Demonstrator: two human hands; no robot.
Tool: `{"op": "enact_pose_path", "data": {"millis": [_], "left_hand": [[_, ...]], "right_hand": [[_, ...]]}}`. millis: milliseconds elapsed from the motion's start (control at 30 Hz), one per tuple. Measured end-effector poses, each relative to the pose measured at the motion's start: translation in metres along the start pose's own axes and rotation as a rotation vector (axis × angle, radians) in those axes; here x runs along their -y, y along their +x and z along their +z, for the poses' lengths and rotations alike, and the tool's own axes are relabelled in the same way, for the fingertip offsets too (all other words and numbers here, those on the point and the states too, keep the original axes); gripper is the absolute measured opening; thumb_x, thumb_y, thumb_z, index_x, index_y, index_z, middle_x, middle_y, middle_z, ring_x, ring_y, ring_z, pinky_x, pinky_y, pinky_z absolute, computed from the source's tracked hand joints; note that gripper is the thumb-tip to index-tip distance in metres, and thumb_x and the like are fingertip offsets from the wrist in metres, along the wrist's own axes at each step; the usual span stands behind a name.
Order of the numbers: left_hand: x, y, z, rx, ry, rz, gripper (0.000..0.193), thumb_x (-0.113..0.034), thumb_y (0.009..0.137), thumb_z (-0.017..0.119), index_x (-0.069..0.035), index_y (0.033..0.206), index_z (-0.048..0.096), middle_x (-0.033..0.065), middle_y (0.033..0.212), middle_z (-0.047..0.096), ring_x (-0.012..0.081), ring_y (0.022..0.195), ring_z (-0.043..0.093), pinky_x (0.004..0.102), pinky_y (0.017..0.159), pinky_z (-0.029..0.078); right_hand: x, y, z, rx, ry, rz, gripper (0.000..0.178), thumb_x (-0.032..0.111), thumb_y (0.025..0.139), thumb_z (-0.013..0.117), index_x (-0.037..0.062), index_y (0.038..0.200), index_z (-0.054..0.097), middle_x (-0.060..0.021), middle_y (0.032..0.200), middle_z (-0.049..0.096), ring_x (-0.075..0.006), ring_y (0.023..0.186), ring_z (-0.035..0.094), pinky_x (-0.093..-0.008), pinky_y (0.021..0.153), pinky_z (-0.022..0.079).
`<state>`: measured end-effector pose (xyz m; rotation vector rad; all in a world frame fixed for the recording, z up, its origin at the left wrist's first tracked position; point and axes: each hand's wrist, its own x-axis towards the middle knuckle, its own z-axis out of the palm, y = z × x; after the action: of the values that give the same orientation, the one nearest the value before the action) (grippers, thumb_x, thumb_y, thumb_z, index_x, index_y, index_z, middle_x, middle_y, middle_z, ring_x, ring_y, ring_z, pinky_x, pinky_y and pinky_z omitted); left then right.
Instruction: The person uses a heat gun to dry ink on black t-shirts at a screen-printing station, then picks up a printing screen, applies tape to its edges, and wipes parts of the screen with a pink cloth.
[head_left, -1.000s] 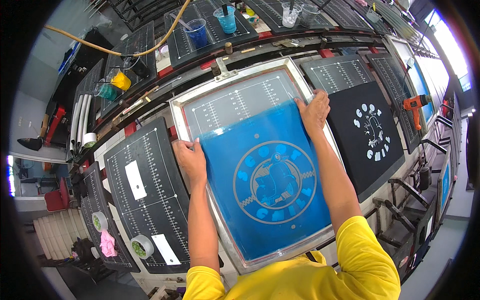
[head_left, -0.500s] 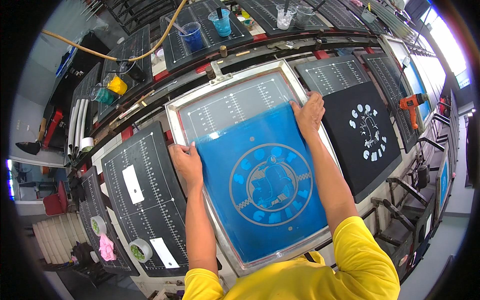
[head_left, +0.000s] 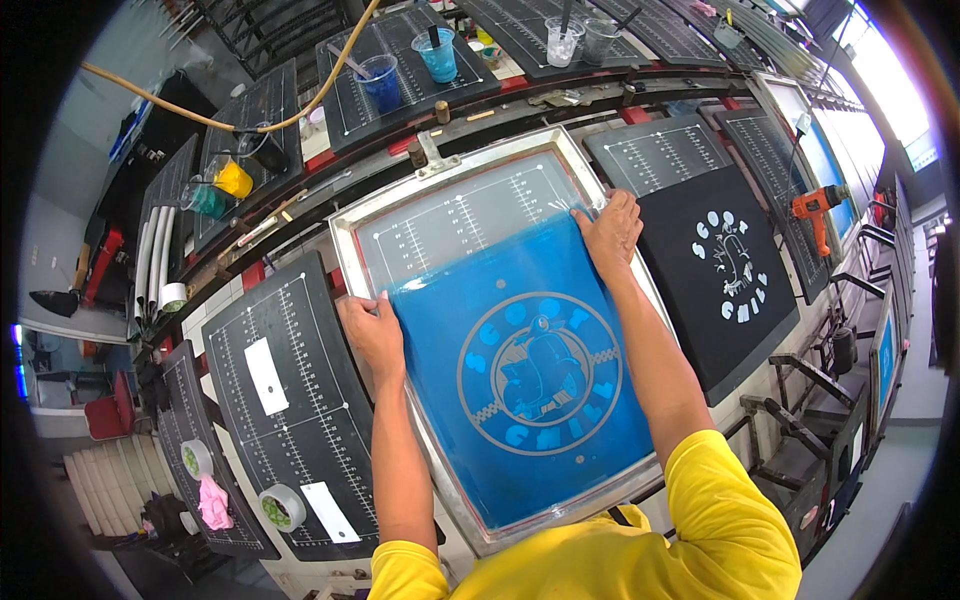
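Note:
A screen printing frame (head_left: 352,250) with a pale metal rim lies in front of me, tilted slightly in view. Blue coating with a round scooter design covers most of its mesh (head_left: 440,420); the far part is see-through, showing a dark marked board beneath. My left hand (head_left: 374,338) grips the left rim, thumb at the blue area's far left corner. On the opposite rim, my right hand (head_left: 612,236) is closed, its thumb by the blue area's far right corner. The fingers' undersides are hidden. A metal clamp (head_left: 437,165) meets the frame's far edge.
Right of the frame lies a black cloth (head_left: 690,290) with a white print. An orange power tool (head_left: 820,212) is farther right. Left, a dark marked board (head_left: 310,385) carries white strips and a tape roll (head_left: 283,508). Ink cups (head_left: 380,88) stand along the back.
The whole view has shifted slightly. Both hands keep their places on the frame's rims, with no clear change of grip.

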<state>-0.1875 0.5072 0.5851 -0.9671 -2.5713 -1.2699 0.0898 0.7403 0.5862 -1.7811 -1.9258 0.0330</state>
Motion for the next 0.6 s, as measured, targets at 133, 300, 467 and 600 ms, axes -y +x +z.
{"op": "enact_pose_path", "data": {"millis": [133, 300, 467, 600], "left_hand": [[-0.001, 0.0, -0.001, -0.004, 0.006, -0.009, 0.029, -0.006, 0.08, 0.075, -0.001, 0.076, 0.047, 0.0135, 0.085, 0.048, 0.0333, 0.078, 0.05, 0.0438, 0.073, 0.041], [0.0, -0.001, 0.0, -0.002, -0.019, -0.033, 0.029, -0.007, 0.081, 0.075, -0.001, 0.078, 0.047, 0.0138, 0.086, 0.049, 0.0341, 0.079, 0.051, 0.0447, 0.076, 0.042], [0.005, -0.001, 0.002, -0.019, -0.043, -0.009, 0.03, -0.011, 0.082, 0.075, -0.001, 0.08, 0.046, 0.0128, 0.086, 0.048, 0.0321, 0.077, 0.049, 0.0434, 0.073, 0.041], [0.006, -0.002, 0.001, -0.023, -0.048, -0.033, 0.03, -0.01, 0.081, 0.075, -0.001, 0.079, 0.046, 0.0128, 0.086, 0.047, 0.0322, 0.078, 0.049, 0.0436, 0.074, 0.041]], "right_hand": [[0.0, 0.0, -0.001, 0.016, -0.023, 0.023, 0.071, 0.039, 0.073, 0.085, 0.0037, 0.123, 0.049, -0.0133, 0.124, 0.054, -0.0328, 0.119, 0.05, -0.0464, 0.098, 0.041], [0.003, 0.0, -0.004, 0.012, 0.001, 0.011, 0.077, 0.037, 0.076, 0.082, 0.0011, 0.133, 0.046, -0.0162, 0.132, 0.051, -0.0351, 0.124, 0.048, -0.0481, 0.103, 0.038], [-0.011, -0.002, -0.007, -0.097, 0.076, -0.292, 0.064, 0.034, 0.084, 0.072, 0.0016, 0.135, 0.05, -0.0161, 0.141, 0.05, -0.0334, 0.136, 0.04, -0.0526, 0.11, 0.031], [0.002, -0.03, -0.024, 0.06, -0.063, -0.638, 0.049, 0.035, 0.091, 0.063, 0.0038, 0.129, 0.059, -0.0103, 0.143, 0.051, -0.0309, 0.142, 0.035, -0.0567, 0.117, 0.022]]}}
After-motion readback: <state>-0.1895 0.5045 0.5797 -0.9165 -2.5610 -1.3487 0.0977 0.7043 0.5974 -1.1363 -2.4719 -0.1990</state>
